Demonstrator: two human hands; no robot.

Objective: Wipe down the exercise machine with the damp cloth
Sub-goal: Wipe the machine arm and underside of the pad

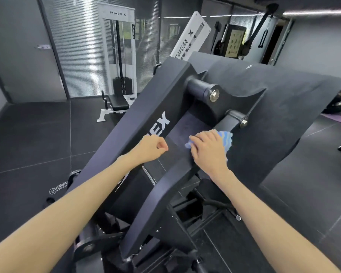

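Observation:
A large black exercise machine (185, 89) with white lettering on its slanted frame fills the middle of the view. My right hand (209, 148) lies flat with straight fingers on a light blue cloth (227, 137), pressing it against the dark panel between the frame's two arms. The cloth shows only past my fingers and knuckles. My left hand (151, 147) rests on the left frame arm just below the lettering, its fingers curled with nothing in them. Two silver bolts (215, 95) sit above the cloth.
A white cable machine (119, 62) with a black seat stands at the back left. A second white machine part (191, 36) leans behind the black one. Dark rubber tiles (32, 142) cover the floor. A person sits at the far right (338, 103) by a purple mat.

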